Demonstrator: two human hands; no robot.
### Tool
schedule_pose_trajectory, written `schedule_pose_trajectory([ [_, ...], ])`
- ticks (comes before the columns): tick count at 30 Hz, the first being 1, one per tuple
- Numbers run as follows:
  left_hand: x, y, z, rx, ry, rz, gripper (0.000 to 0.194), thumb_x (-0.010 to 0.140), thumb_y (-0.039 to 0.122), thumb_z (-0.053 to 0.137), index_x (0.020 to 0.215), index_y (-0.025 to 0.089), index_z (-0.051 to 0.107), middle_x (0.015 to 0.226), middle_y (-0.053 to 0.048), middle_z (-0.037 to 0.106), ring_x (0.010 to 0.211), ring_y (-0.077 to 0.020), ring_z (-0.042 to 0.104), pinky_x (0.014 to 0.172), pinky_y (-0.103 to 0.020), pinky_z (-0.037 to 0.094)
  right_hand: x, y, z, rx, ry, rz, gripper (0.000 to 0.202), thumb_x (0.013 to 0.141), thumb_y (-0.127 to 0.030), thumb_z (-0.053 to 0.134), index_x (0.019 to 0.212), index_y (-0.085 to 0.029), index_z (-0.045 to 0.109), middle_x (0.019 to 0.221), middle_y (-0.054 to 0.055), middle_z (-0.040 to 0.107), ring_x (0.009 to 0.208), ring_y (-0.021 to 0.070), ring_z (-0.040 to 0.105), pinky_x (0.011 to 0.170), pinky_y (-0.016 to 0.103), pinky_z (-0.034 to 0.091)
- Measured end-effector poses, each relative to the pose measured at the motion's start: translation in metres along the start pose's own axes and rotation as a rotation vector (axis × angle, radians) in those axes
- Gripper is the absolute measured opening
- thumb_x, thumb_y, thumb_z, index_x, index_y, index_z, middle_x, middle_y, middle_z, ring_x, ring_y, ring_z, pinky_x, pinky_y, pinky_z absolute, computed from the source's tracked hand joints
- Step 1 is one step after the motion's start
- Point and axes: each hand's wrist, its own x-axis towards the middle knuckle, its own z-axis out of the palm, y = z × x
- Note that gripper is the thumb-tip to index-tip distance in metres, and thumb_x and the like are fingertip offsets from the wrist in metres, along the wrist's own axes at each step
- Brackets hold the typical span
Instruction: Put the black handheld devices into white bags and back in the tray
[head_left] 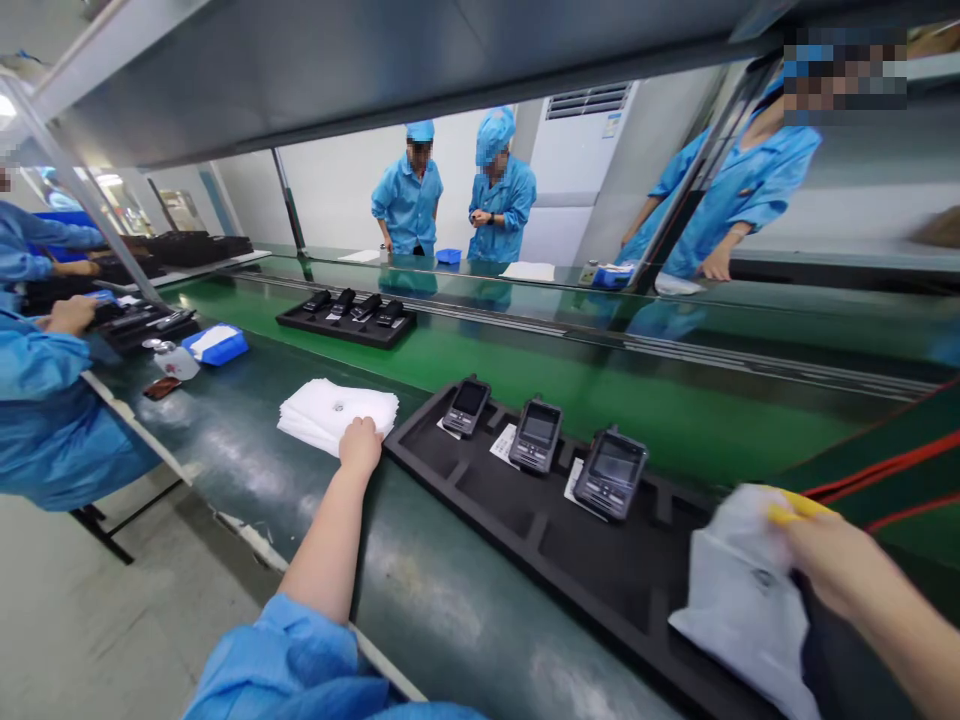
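— Left hand [361, 447]?
— Centre-left: fingers curled at edge of white stack [319, 408]; grip, cannot tell.
— Right hand [836, 555]?
— Lower right: closed on white pouch [742, 600], near black tray [577, 550].

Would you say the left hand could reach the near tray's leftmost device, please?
Probably yes: the left hand, touching the white stack, has only the tray's rim between it and the device.
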Motion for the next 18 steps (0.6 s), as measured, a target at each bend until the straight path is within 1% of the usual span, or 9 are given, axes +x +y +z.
schedule_pose_trajectory([
  [2,0.0,0.0,-0.001,0.003,-0.001,-0.003,0.022,0.081,0.03,0.045,0.093,0.013,0.051,0.097,-0.005,0.051,0.09,-0.0156,0.049,0.078,-0.036,0.043,0.005,-0.011,-0.001,-0.079,-0.082,-0.087,0.024,0.06,-0.039,0.044,0.06,-0.016,0.05,0.071,0.015,0.053,0.059,0.0276,0.052,0.051,0.036,0.041],
  [3,-0.001,0.0,-0.001,0.002,0.004,-0.006,0.022,0.082,0.03,0.044,0.093,0.013,0.051,0.096,-0.005,0.052,0.088,-0.0151,0.049,0.077,-0.036,0.043,0.007,-0.019,0.0,-0.125,-0.127,-0.175,0.027,0.06,-0.039,0.042,0.065,-0.015,0.053,0.081,0.016,0.054,0.066,0.0294,0.052,0.057,0.038,0.041],
  [5,-0.001,0.0,-0.003,-0.001,0.026,-0.013,0.024,0.082,0.031,0.043,0.095,0.013,0.05,0.096,-0.005,0.052,0.088,-0.0148,0.05,0.076,-0.035,0.044,0.012,-0.035,0.006,-0.217,-0.215,-0.421,0.033,0.063,-0.037,0.035,0.069,-0.013,0.056,0.096,0.017,0.052,0.077,0.0313,0.051,0.065,0.042,0.039],
  [7,0.0,0.0,-0.006,0.001,0.061,-0.019,0.025,0.083,0.032,0.041,0.098,0.013,0.049,0.099,-0.006,0.051,0.09,-0.0154,0.049,0.077,-0.036,0.043,0.021,-0.044,0.016,-0.258,-0.242,-0.667,0.033,0.066,-0.032,0.031,0.064,-0.013,0.056,0.099,0.018,0.051,0.083,0.0324,0.05,0.069,0.047,0.034],
  [10,0.0,-0.003,-0.009,0.022,0.103,-0.023,0.027,0.083,0.032,0.042,0.103,0.014,0.048,0.105,-0.007,0.049,0.096,-0.0169,0.047,0.081,-0.038,0.041,0.036,-0.039,0.039,-0.154,-0.274,-0.865,0.029,0.066,-0.02,0.029,0.055,-0.014,0.055,0.105,0.017,0.048,0.095,0.0324,0.046,0.08,0.056,0.019],
  [12,0.002,-0.007,-0.009,0.04,0.103,-0.018,0.028,0.081,0.031,0.044,0.104,0.015,0.048,0.108,-0.007,0.048,0.097,-0.0174,0.046,0.082,-0.039,0.041,0.045,-0.03,0.059,-0.055,-0.392,-0.883,0.031,0.065,-0.012,0.03,0.058,-0.016,0.06,0.108,0.014,0.047,0.1,0.0302,0.043,0.085,0.056,0.01],
  [13,0.002,-0.009,-0.008,0.048,0.098,-0.015,0.028,0.081,0.031,0.045,0.103,0.015,0.048,0.107,-0.007,0.048,0.097,-0.0174,0.046,0.082,-0.038,0.041,0.049,-0.028,0.068,-0.029,-0.477,-0.839,0.032,0.063,-0.009,0.032,0.062,-0.018,0.063,0.107,0.013,0.048,0.101,0.0293,0.042,0.086,0.056,0.008],
  [16,0.004,-0.013,-0.003,0.062,0.083,-0.02,0.024,0.081,0.03,0.046,0.097,0.014,0.051,0.104,-0.006,0.05,0.094,-0.0166,0.048,0.08,-0.037,0.042,0.058,-0.033,0.081,-0.044,-0.764,-0.587,0.041,0.057,0.001,0.036,0.069,-0.023,0.066,0.099,0.011,0.052,0.102,0.0265,0.042,0.088,0.054,0.01],
  [18,0.005,-0.014,-0.002,0.065,0.079,-0.026,0.022,0.081,0.03,0.045,0.094,0.013,0.052,0.1,-0.006,0.051,0.092,-0.0158,0.048,0.079,-0.037,0.043,0.063,-0.045,0.077,-0.055,-0.892,-0.459,0.046,0.054,0.007,0.034,0.067,-0.024,0.066,0.095,0.01,0.054,0.102,0.0246,0.042,0.089,0.053,0.013],
])
